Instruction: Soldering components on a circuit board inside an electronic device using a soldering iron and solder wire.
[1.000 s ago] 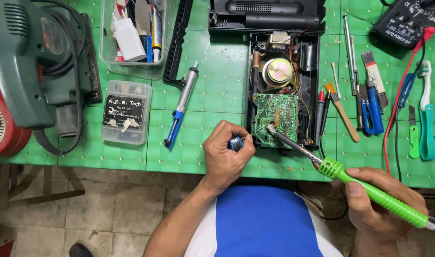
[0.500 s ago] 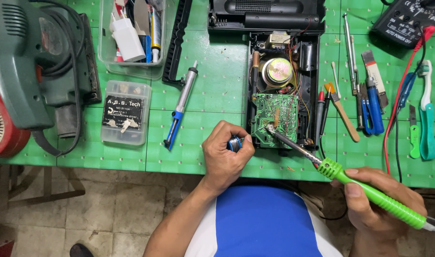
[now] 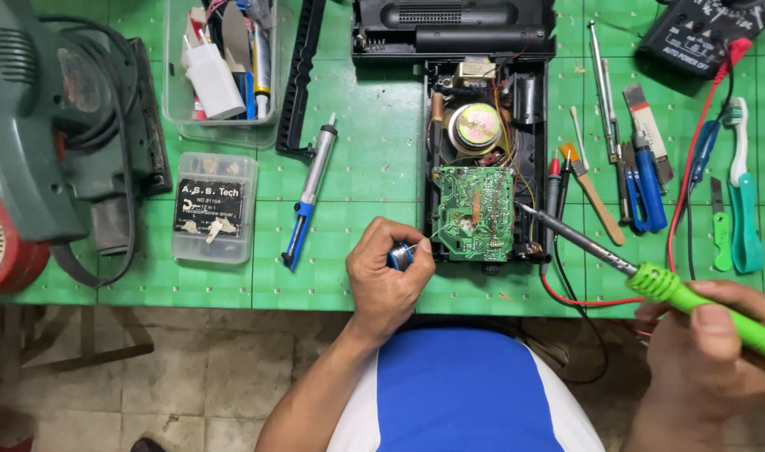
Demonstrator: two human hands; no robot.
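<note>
While one person works at a green mat (image 3: 357,167), two hands show. One left hand (image 3: 386,280) is curled closed around a small blue spool (image 3: 401,254), mostly hidden by the fingers, just left of one green circuit board (image 3: 474,211). One right hand (image 3: 704,356), partly cut off at the right edge, is closed around one green-handled soldering iron (image 3: 650,280); its metal tip sits at the board's right edge. The board lies in one open black radio case (image 3: 483,142), near one round speaker (image 3: 474,125). Farther left lie one blue-handled solder sucker (image 3: 309,194) and two clear plastic boxes, one small (image 3: 213,208) and one larger (image 3: 223,67) whose crowded contents are hard to make out. One black meter (image 3: 704,33) is cut off far right.
</note>
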